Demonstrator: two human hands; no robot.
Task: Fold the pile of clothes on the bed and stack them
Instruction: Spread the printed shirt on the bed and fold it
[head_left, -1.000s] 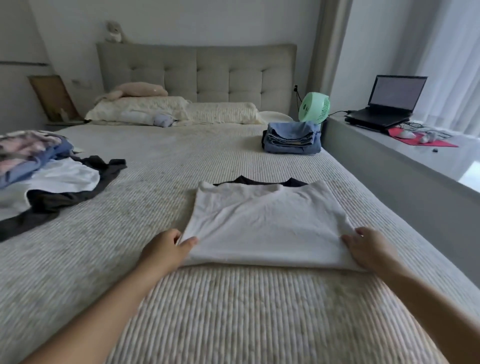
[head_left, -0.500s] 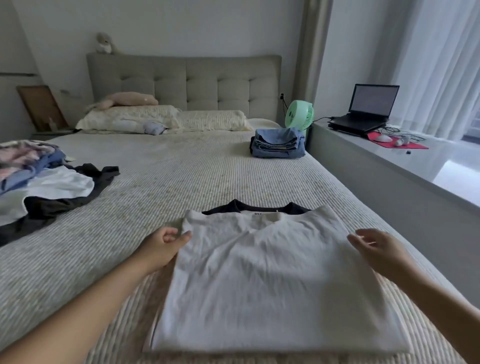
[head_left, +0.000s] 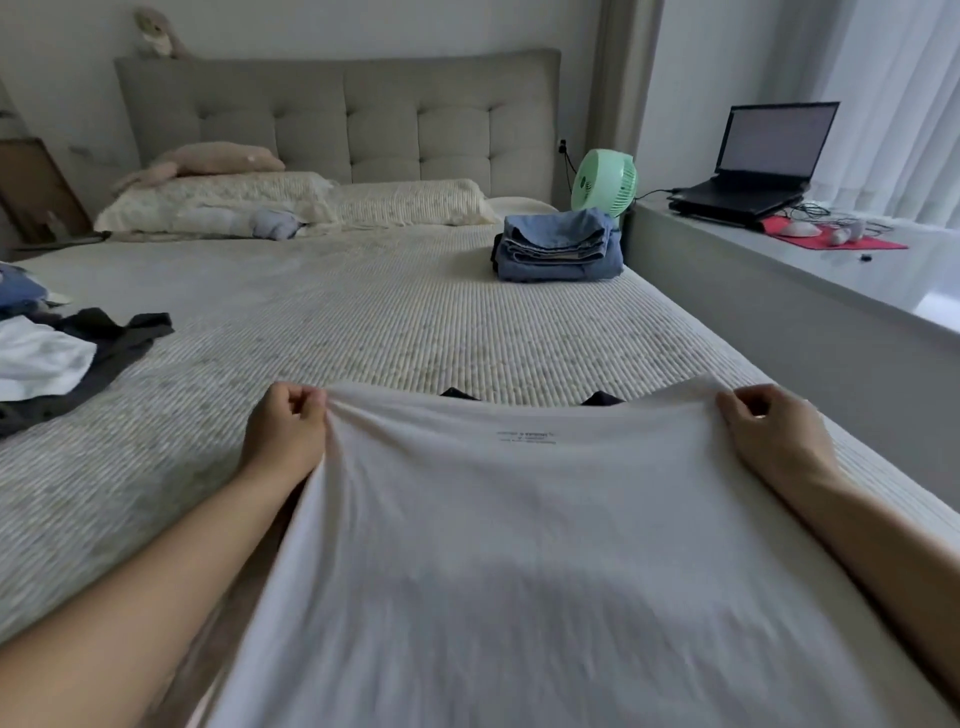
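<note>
In the head view our left hand (head_left: 283, 434) and right hand (head_left: 769, 431) each pinch a far corner of the white shirt (head_left: 519, 545), lifted over the near edge of the bed (head_left: 415, 322). If one pinch slips, we think the fold collapses and the dark shirt (head_left: 602, 399) beneath shifts.

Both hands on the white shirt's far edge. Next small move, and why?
Probably carry that edge toward the body to fold it again: left hand and right hand each pinch a far corner of the white shirt, lifted off the bed.
</note>
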